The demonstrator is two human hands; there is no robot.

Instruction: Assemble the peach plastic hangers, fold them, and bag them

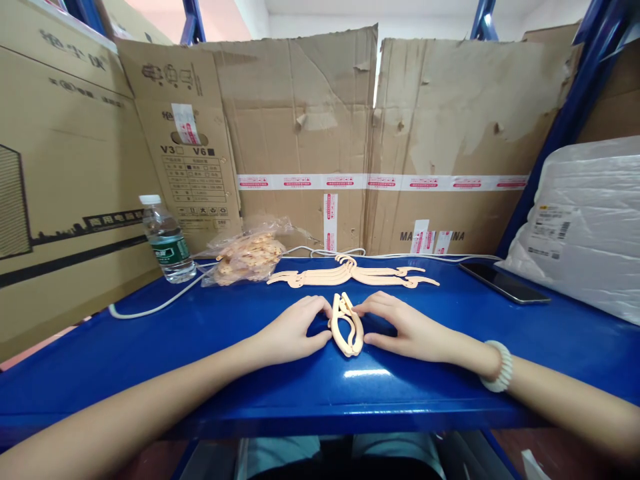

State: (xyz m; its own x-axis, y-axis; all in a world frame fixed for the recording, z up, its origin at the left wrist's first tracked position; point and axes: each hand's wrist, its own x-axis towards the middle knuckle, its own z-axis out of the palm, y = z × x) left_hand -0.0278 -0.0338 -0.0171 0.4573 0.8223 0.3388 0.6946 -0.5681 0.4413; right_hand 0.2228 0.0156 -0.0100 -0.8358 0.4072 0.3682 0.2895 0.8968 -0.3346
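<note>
A cream-coloured folding hanger (359, 337), folded into a narrow loop, is on the blue table in front of me. My left hand (295, 331) grips its left side between thumb and fingers. On the opposite side, my right hand (400, 325) has its fingertips and thumb against the hanger's right edge. Just behind it lie several unfolded hangers (325, 276) of the same colour, stacked with their hooks at the middle. Farther left sits a clear plastic bag (250, 257) full of more cream-coloured pieces.
A water bottle (170, 248) stands at the back left, beside a white cable (150, 312). On the right lie a dark phone (505, 283) and a white wrapped package (585, 227). Cardboard sheets (300, 133) wall off the back of the blue table (240, 400).
</note>
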